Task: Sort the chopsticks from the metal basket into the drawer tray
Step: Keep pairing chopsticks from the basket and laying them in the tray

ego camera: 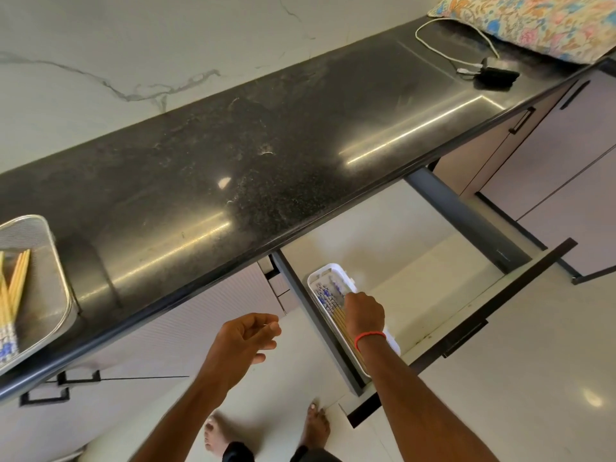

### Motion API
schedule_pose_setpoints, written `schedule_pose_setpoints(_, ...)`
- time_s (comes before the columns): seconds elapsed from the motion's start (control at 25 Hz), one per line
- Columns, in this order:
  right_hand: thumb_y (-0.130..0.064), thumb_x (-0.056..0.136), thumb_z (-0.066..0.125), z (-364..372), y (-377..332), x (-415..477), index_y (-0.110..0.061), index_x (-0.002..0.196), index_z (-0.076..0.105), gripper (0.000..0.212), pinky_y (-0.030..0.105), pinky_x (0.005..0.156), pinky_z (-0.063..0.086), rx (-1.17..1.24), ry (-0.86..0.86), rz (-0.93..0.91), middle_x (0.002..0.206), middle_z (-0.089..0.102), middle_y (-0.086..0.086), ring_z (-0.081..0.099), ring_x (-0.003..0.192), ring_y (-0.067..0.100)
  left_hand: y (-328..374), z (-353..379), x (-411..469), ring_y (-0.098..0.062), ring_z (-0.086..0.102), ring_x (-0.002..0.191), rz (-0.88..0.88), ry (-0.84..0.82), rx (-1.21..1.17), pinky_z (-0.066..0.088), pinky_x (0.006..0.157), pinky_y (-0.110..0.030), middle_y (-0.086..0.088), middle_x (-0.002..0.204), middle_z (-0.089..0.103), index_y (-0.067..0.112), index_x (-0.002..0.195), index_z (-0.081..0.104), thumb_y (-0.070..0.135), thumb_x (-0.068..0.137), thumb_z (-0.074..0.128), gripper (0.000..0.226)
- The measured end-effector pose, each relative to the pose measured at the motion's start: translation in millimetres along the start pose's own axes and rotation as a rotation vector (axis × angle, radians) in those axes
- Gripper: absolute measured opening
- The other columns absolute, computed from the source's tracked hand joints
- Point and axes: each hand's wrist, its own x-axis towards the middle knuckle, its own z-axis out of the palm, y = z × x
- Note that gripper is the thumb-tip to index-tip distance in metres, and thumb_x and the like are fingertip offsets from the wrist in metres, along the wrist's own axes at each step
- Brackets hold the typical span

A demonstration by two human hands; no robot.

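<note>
My right hand (363,313) hangs over the white drawer tray (321,271), fingers curled down onto the laid chopsticks (328,295), which run 11 to 5 o'clock; whether they grip is hidden. My left hand (245,338), loosely curled and empty, is nearer the metal basket (50,248) at 9 o'clock, where the remaining chopsticks (18,281) wait beyond the worktop (233,161) edge.

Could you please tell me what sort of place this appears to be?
Most likely a home kitchen: a long dark stone countertop runs along a marbled wall, an open drawer below it holds a white tray of chopsticks, and a metal basket sits on the countertop.
</note>
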Motion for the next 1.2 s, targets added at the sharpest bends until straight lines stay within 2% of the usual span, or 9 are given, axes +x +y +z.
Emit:
schedule_pose_setpoints(0.16,-0.008,0.098,0.043,16,7,-7,-0.011,0.111,0.064,0.025,0.037,0.081,0.056,-0.058,-0.054,-0.028,0.107,0.071,0.01,0.069,0.098,0.028,-3,-3,-3,-0.019,0.073,0.096,-0.01,0.015,0.0,0.058,0.081,-0.028,-0.003,0.105,0.076,0.023,0.104,0.069,0.031,0.093,0.06,0.015)
schedule_pose_setpoints(0.48,-0.008,0.098,0.045,13,19,-21,-0.008,0.114,0.063,0.023,0.038,0.087,0.056,-0.005,-0.07,-0.031,0.113,0.068,0.012,0.067,0.104,0.03,6,2,-5,-0.019,0.072,0.097,0.011,-0.014,0.007,0.057,0.078,-0.025,-0.004,0.106,0.075,0.023,0.105,0.067,0.027,0.096,0.057,0.013)
schedule_pose_setpoints(0.68,-0.011,0.099,0.044,8,21,-31,-0.007,0.115,0.062,0.025,0.036,0.087,0.055,0.074,-0.078,0.022,0.113,0.067,0.012,0.067,0.104,0.029,16,7,1,-0.017,0.072,0.095,0.039,-0.042,0.049,0.058,0.08,-0.025,-0.001,0.105,0.074,0.025,0.102,0.066,0.026,0.097,0.058,0.01)
schedule_pose_setpoints(0.84,-0.014,0.098,0.045,6,17,-38,-0.009,0.116,0.063,0.026,0.035,0.086,0.056,0.109,-0.099,0.065,0.111,0.068,0.011,0.067,0.101,0.027,20,-3,1,-0.016,0.072,0.094,0.065,-0.058,0.073,0.057,0.074,-0.021,0.0,0.104,0.073,0.024,0.105,0.067,0.026,0.097,0.058,0.012)
schedule_pose_setpoints(0.96,-0.028,0.093,0.053,-11,10,-42,-0.013,0.109,0.065,0.025,0.033,0.076,0.057,0.12,-0.011,0.084,0.102,0.07,0.007,0.069,0.092,0.026,27,-22,-3,-0.018,0.073,0.096,0.111,-0.043,0.048,0.057,0.073,-0.02,0.002,0.105,0.074,0.028,0.102,0.067,0.026,0.097,0.058,0.01)
schedule_pose_setpoints(1.04,-0.035,0.088,0.054,-29,-3,-43,-0.017,0.104,0.066,0.026,0.031,0.072,0.053,0.146,0.055,0.08,0.098,0.07,0.006,0.068,0.09,0.028,32,-44,-5,-0.02,0.072,0.099,0.141,-0.009,0.018,0.058,0.079,-0.025,0.0,0.107,0.074,0.026,0.103,0.067,0.026,0.097,0.058,0.011)
schedule_pose_setpoints(1.2,-0.042,0.087,0.059,-72,-43,-46,-0.022,0.11,0.066,0.031,0.034,0.078,0.053,0.242,0.166,-0.007,0.104,0.071,0.008,0.066,0.097,0.032,42,-86,-13,-0.021,0.071,0.1,0.195,0.072,-0.045,0.057,0.083,-0.027,-0.005,0.11,0.072,0.02,0.108,0.067,0.027,0.097,0.058,0.016)
